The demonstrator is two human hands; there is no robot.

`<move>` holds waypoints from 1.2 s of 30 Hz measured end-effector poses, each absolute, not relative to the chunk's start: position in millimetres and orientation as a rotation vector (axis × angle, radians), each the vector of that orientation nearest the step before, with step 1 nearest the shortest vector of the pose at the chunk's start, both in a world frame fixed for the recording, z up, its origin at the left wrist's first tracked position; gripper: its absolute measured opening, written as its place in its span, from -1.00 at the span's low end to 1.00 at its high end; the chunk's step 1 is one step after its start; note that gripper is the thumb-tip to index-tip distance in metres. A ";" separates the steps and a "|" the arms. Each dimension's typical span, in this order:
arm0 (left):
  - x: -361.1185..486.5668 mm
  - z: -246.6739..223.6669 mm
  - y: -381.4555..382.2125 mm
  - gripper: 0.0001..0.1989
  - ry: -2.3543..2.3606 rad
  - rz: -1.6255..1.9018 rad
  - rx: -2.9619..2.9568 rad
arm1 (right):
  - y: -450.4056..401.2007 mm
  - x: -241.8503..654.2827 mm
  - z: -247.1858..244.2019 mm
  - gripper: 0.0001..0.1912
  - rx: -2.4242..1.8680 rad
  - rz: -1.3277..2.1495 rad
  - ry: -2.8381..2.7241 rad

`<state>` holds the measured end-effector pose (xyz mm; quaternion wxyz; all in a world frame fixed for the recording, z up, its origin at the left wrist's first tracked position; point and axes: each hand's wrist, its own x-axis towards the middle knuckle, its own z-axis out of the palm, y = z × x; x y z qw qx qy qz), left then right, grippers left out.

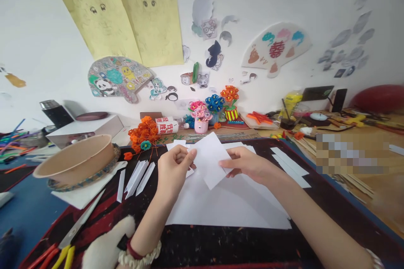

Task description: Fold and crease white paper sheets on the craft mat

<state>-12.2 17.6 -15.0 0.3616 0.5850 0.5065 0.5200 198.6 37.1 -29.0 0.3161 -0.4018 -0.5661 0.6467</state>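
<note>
Paper (210, 162) between hands (173, 168) (249, 163), corner upward, long axis slanting down-right

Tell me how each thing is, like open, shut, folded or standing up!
Paper square, held up
Left hand, pinching the paper square
Right hand, pinching the paper square
Big paper, lying flat
Paper strips on the left, look folded
Scissors, lying down, blades look shut
Bottle, lying on its side
Pink flowers, standing in a pot
Flask, lid looks on
</note>
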 end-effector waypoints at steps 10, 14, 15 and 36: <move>-16.3 -22.8 21.2 -0.72 1.341 1.460 1.479 | 36.2 186.0 -38.7 -0.61 -1.059 1.654 -1.417; -14.9 -21.4 20.8 -0.72 1.320 1.440 1.455 | 37.2 189.9 -35.0 -0.61 -1.041 1.578 -1.405; -14.6 -20.4 20.6 -0.72 1.317 1.429 1.455 | 37.4 190.4 -34.0 -0.61 -1.048 1.547 -1.402; -39.1 -17.4 33.3 -0.82 1.461 1.021 2.082 | 39.9 186.3 -45.1 -0.70 -1.218 0.253 -1.907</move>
